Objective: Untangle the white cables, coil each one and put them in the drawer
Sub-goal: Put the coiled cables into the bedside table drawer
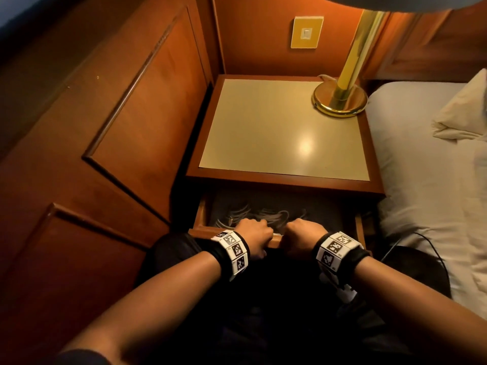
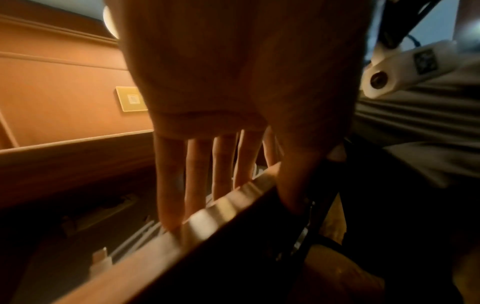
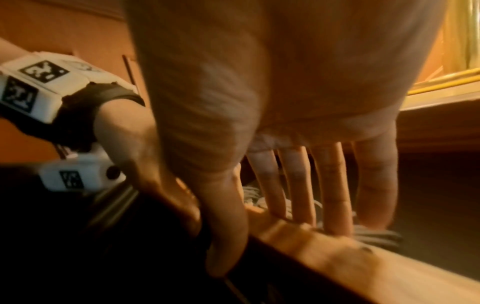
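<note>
The nightstand drawer (image 1: 201, 212) stands partly open. Several white cable coils (image 1: 271, 214) lie on its dark floor. My left hand (image 1: 254, 233) and right hand (image 1: 303, 233) grip the drawer front (image 1: 275, 243) side by side, fingers hooked over its top edge and thumbs on the outside. In the left wrist view my left hand (image 2: 233, 201) straddles the drawer front (image 2: 161, 255), with cable strands (image 2: 135, 238) just behind the fingertips. The right wrist view shows my right hand (image 3: 280, 236) on the drawer front (image 3: 376, 271) and a grey-white coil (image 3: 376, 234) under the fingertips.
The nightstand top (image 1: 276, 127) carries a brass lamp (image 1: 340, 98) at its back right. Wooden wall panels (image 1: 105, 127) close in on the left. A bed (image 1: 427, 167) with a pillow (image 1: 463, 109) lies to the right, with a thin black cord (image 1: 432, 241) on it.
</note>
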Demonstrator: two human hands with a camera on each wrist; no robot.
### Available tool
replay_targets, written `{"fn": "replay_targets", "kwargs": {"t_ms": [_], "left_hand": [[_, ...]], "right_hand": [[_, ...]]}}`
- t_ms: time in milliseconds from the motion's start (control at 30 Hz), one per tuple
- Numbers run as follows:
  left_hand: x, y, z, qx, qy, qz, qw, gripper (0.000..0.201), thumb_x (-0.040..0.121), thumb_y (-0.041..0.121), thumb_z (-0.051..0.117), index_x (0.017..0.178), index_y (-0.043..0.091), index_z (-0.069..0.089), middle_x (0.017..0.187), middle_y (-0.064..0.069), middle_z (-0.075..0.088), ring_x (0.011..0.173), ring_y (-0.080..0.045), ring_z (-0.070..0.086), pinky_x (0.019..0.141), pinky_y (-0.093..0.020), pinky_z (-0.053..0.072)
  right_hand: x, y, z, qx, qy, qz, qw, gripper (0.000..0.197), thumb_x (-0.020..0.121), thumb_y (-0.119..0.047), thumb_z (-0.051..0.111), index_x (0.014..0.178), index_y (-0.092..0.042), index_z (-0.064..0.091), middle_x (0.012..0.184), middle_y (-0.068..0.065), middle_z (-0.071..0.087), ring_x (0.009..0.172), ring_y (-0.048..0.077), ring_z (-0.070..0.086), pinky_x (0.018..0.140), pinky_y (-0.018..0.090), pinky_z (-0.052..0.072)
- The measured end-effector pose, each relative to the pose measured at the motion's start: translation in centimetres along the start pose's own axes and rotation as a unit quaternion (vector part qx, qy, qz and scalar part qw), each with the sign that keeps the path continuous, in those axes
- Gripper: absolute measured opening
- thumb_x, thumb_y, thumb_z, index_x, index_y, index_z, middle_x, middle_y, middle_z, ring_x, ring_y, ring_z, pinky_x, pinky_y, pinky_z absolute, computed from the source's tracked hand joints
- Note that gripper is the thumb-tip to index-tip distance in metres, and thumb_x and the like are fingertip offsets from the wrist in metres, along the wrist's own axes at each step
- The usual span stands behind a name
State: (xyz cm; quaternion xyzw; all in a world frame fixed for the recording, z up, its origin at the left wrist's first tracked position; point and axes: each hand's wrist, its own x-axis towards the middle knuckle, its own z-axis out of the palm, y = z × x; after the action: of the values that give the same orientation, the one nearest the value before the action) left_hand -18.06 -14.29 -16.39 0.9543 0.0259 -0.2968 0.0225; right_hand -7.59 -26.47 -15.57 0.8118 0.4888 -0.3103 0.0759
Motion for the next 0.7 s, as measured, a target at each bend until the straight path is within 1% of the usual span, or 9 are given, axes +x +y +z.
{"fn": "replay_targets", "kwargs": {"t_ms": [67, 133, 233, 367, 467, 533, 600, 667, 700], "left_hand": [[-0.2, 0.5, 0.0, -0.002, 0.019, -0.003, 1.000, 0.035, 0.089, 0.030, 0.066, 0.119, 0.012, 0.063, 0.121, -0.012, 0.061, 0.107, -0.036, 0.064, 0.081, -0.041, 0.051], [-0.2, 0.4, 0.0, -0.012, 0.035, -0.018, 0.999, 0.031, 0.087, 0.026, 0.067, 0.114, 0.012, 0.066, 0.119, -0.012, 0.064, 0.107, -0.036, 0.064, 0.083, -0.041, 0.051], [-0.1, 0.5, 0.2, -0.029, 0.046, -0.037, 0.998, 0.030, 0.085, 0.027, 0.070, 0.111, 0.014, 0.068, 0.116, -0.011, 0.066, 0.106, -0.035, 0.064, 0.083, -0.040, 0.052], [1.1, 0.2, 0.1, -0.030, 0.059, -0.063, 0.996, 0.029, 0.086, 0.026, 0.068, 0.112, 0.014, 0.068, 0.117, -0.011, 0.064, 0.108, -0.035, 0.064, 0.084, -0.041, 0.052], [2.7, -0.9, -1.0, -0.041, 0.082, -0.091, 0.992, 0.027, 0.088, 0.024, 0.067, 0.113, 0.014, 0.067, 0.118, -0.011, 0.063, 0.108, -0.035, 0.064, 0.084, -0.040, 0.052], [3.9, -1.4, -1.8, -0.046, 0.090, -0.106, 0.989, 0.027, 0.089, 0.025, 0.067, 0.114, 0.014, 0.066, 0.119, -0.011, 0.063, 0.111, -0.034, 0.062, 0.085, -0.040, 0.051], [4.4, -1.5, -2.3, -0.058, 0.104, -0.129, 0.984, 0.032, 0.090, 0.029, 0.068, 0.118, 0.015, 0.063, 0.123, -0.011, 0.058, 0.117, -0.033, 0.056, 0.088, -0.042, 0.050], [4.1, -1.6, -2.2, -0.114, 0.164, -0.182, 0.963, 0.044, 0.088, 0.040, 0.071, 0.122, 0.016, 0.058, 0.126, -0.010, 0.050, 0.119, -0.032, 0.048, 0.092, -0.044, 0.047], [3.9, -1.6, -1.9, -0.179, 0.218, -0.226, 0.932, 0.047, 0.086, 0.043, 0.072, 0.121, 0.016, 0.055, 0.125, -0.011, 0.047, 0.118, -0.031, 0.046, 0.095, -0.043, 0.047]], "right_hand": [[-0.4, 0.3, 0.5, -0.007, 0.017, 0.004, 1.000, 0.024, 0.085, -0.038, 0.059, 0.096, -0.017, 0.066, 0.097, 0.006, 0.069, 0.087, 0.027, 0.067, 0.065, 0.032, 0.050], [-0.6, 0.5, 0.5, -0.012, 0.030, 0.007, 0.999, 0.020, 0.088, -0.032, 0.057, 0.097, -0.015, 0.066, 0.098, 0.007, 0.068, 0.089, 0.028, 0.067, 0.064, 0.031, 0.046], [-0.7, 0.8, 0.4, -0.022, 0.041, 0.003, 0.999, 0.021, 0.087, -0.031, 0.058, 0.098, -0.016, 0.066, 0.100, 0.008, 0.067, 0.089, 0.030, 0.067, 0.064, 0.031, 0.045], [0.2, 1.5, 0.0, -0.019, 0.053, 0.007, 0.998, 0.021, 0.088, -0.030, 0.059, 0.104, -0.019, 0.068, 0.100, 0.007, 0.067, 0.092, 0.029, 0.066, 0.067, 0.032, 0.047], [1.6, 2.3, -1.0, -0.040, 0.078, 0.012, 0.996, 0.022, 0.090, -0.024, 0.056, 0.107, -0.020, 0.069, 0.107, 0.007, 0.066, 0.102, 0.029, 0.064, 0.071, 0.034, 0.047], [2.4, 2.8, -1.4, -0.045, 0.101, 0.026, 0.993, 0.022, 0.091, -0.021, 0.054, 0.108, -0.016, 0.067, 0.110, 0.007, 0.064, 0.107, 0.029, 0.061, 0.075, 0.036, 0.048], [2.5, 3.2, -1.5, -0.028, 0.130, 0.050, 0.990, 0.022, 0.091, -0.023, 0.056, 0.109, -0.014, 0.064, 0.114, 0.007, 0.060, 0.112, 0.028, 0.055, 0.080, 0.038, 0.050], [2.3, 3.9, -1.1, 0.024, 0.152, 0.102, 0.983, 0.029, 0.087, -0.035, 0.065, 0.107, -0.015, 0.061, 0.112, 0.006, 0.055, 0.111, 0.027, 0.051, 0.082, 0.039, 0.050], [2.0, 4.2, -0.8, 0.062, 0.159, 0.136, 0.976, 0.033, 0.084, -0.042, 0.068, 0.101, -0.014, 0.062, 0.107, 0.007, 0.057, 0.107, 0.028, 0.054, 0.082, 0.038, 0.050]]}}
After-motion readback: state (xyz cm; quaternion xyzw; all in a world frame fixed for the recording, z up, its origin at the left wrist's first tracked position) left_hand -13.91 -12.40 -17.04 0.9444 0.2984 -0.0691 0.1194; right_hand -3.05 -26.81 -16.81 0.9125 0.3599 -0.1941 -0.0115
